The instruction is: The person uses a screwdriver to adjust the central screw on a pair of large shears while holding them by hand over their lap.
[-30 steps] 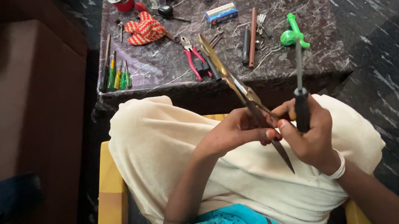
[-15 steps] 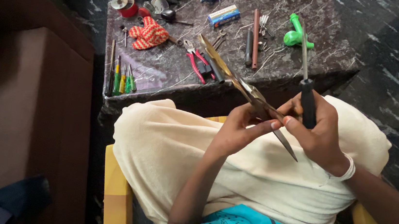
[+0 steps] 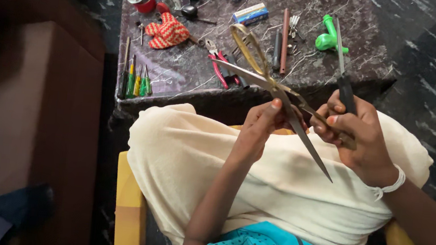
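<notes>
left hand [image 3: 260, 129] pinches open scissors [image 3: 279, 96] at pivot; right hand [image 3: 355, 133] grips screwdriver [image 3: 343, 78] upright.

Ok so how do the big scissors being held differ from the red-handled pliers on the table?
The scissors are held in the air over the lap by both hands, left hand and right hand; the red-handled pliers lie untouched on the dark table. The scissors are much longer, with brass-coloured handles and pointed blades spread open; the pliers have red grips. Both are hinged metal tools.
</notes>
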